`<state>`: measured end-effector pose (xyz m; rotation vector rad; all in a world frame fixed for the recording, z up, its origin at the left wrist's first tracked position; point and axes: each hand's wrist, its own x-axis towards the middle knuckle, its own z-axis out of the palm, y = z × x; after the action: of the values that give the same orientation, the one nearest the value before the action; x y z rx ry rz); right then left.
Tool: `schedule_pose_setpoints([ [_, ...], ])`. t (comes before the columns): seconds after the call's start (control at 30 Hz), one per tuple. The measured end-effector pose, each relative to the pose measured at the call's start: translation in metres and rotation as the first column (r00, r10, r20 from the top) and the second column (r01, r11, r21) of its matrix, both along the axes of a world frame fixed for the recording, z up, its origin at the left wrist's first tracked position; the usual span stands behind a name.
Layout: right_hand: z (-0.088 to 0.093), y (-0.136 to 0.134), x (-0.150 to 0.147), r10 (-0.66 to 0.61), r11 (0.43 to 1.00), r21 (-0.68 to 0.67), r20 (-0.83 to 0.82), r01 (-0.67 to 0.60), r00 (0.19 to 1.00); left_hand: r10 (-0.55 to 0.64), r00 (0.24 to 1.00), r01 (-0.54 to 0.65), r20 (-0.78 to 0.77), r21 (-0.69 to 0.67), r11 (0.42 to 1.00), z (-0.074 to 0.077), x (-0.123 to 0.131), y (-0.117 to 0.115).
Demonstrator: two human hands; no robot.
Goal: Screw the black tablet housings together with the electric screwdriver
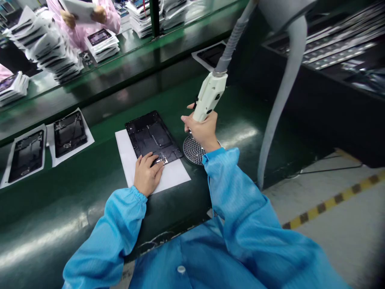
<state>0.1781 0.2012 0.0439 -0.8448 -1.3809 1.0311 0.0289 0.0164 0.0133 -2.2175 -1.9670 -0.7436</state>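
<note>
My left hand (pixel 148 174) lies on the lower edge of a black tablet housing (pixel 159 136), its fingers spread and flat near some small bright parts. The housing rests at an angle on a white paper sheet (pixel 126 154) on the green bench. My right hand (pixel 203 128) is wrapped round the lower end of a white hand-held gun (pixel 210 94), which has a ribbed grey hose (pixel 231 42) rising from its top. This gun looks like an air gun. Below that hand, partly hidden by it, a round perforated metal disc (pixel 192 150) sits beside the housing.
Two more tablet housings (pixel 70 134) lie on paper to the left; another (pixel 210 55) lies at the back. A grey hose (pixel 279 104) hangs at right. Across the divider, a person in a pink sleeve (pixel 111 16) holds sheets near tall stacks (pixel 49 48). Striped floor tape (pixel 333 200) is at right.
</note>
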Motion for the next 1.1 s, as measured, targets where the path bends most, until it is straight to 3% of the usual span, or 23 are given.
schedule_pose_setpoints([
  [0.3, 0.001, 0.000, 0.000, -0.013, 1.000, -0.005, 0.002, 0.013, 1.000, 0.028, 1.000, -0.028, 0.008, -0.044, 0.999, 0.002, 0.001, -0.001],
  [0.47, 0.017, -0.015, 0.002, -0.030, 0.997, 0.071, -0.016, 0.031, 0.999, 0.193, 0.981, -0.191, 0.008, -0.085, 0.978, 0.004, 0.004, 0.002],
  [0.57, 0.026, -0.037, -0.006, 0.045, 0.996, 0.081, -0.044, -0.042, 0.998, 0.252, 0.968, -0.250, -0.006, -0.134, 0.959, 0.004, 0.005, 0.004],
  [0.8, 0.021, -0.084, -0.044, 0.287, 0.957, -0.026, -0.031, -0.288, 0.957, 0.187, 0.982, -0.189, -0.027, -0.175, 0.966, 0.005, 0.004, 0.004],
  [1.1, 0.003, -0.093, -0.058, 0.281, 0.960, -0.007, 0.020, -0.281, 0.960, 0.151, 0.988, -0.152, -0.023, -0.229, 0.961, 0.008, 0.006, 0.004],
])
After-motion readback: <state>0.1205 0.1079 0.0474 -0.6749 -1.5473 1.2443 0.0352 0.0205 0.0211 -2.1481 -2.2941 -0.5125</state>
